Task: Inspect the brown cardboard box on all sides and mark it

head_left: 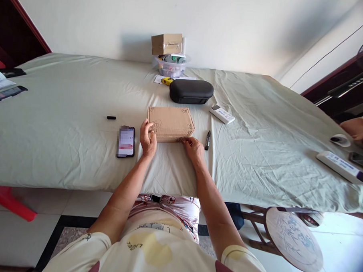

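A shut brown cardboard box (171, 122) lies on the pale green sheet (63, 147) in front of me. My left hand (148, 140) grips its near left corner, fingers curled up against the side. My right hand (194, 147) holds the near right corner, fingertips pressed to the front edge. A phone (126, 141) with a lit screen lies just left of my left hand. A black marker (207, 140) lies just right of my right hand.
Behind the box sit a black zip case (191, 91), a white remote (221, 114), a yellow tape measure (167, 81), and a clear tub (171, 66) topped by a small taped box (166, 43). A marker cap (111, 117) lies left. Another person's hand (356, 128) rests far right. A round stool (293, 238) stands below.
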`<state>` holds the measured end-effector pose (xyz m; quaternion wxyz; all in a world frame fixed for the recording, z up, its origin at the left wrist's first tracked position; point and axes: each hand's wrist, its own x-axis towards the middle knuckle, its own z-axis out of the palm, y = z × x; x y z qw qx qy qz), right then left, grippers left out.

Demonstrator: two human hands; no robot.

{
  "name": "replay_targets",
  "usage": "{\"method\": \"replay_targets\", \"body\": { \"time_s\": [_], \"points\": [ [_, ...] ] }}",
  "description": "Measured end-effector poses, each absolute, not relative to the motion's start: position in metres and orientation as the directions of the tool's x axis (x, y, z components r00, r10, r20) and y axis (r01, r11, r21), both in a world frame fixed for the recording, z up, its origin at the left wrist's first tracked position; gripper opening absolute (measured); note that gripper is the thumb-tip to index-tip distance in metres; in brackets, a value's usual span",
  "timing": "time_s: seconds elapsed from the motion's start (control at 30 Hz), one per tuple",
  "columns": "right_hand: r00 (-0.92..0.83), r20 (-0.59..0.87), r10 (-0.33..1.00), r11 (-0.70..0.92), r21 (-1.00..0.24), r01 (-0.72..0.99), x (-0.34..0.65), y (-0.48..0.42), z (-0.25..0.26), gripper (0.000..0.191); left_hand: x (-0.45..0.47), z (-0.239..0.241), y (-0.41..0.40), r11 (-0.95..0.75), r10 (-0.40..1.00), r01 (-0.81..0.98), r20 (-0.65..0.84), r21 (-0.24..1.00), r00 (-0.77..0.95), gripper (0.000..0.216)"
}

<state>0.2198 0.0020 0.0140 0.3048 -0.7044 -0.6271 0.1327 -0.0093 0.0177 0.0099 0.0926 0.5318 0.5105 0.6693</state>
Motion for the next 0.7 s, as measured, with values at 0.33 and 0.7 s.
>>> {"method": "replay_targets", "body": {
  "time_s": [0.33,0.7],
  "points": [
    [0.271,0.343,0.9,0.064,-0.718,0.694,0.215,0.004,0.008,0.052,-0.007,0.004,0.02,-0.507,0.587,0.528,0.722,0.681,-0.367,0.026],
    [0.41,0.344,0.845,0.081,-0.839,0.538,0.224,0.01,0.008,0.054,-0.014,0.001,0.025,-0.574,0.658,0.439,0.708,0.692,-0.257,0.038]
  ]
}}
